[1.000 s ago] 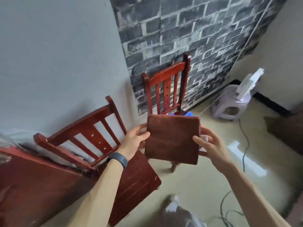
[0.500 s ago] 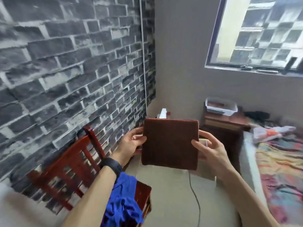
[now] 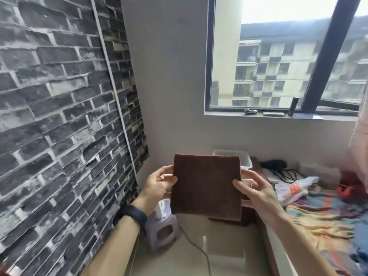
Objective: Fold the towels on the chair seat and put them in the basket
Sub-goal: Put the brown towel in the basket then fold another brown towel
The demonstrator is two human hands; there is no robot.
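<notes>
Between both hands, upright folded towel (image 3: 206, 186)

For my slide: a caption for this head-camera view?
Both hands, left and right, hold a folded brown towel upright before a white basket.

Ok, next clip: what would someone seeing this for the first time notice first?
A folded brown towel held up mid-frame, the left hand and right hand each pinching a side edge. Behind it, a big window fills the upper right, and a dark brick wall covers the left. A white basket peeks out just behind the towel's top right corner.
</notes>
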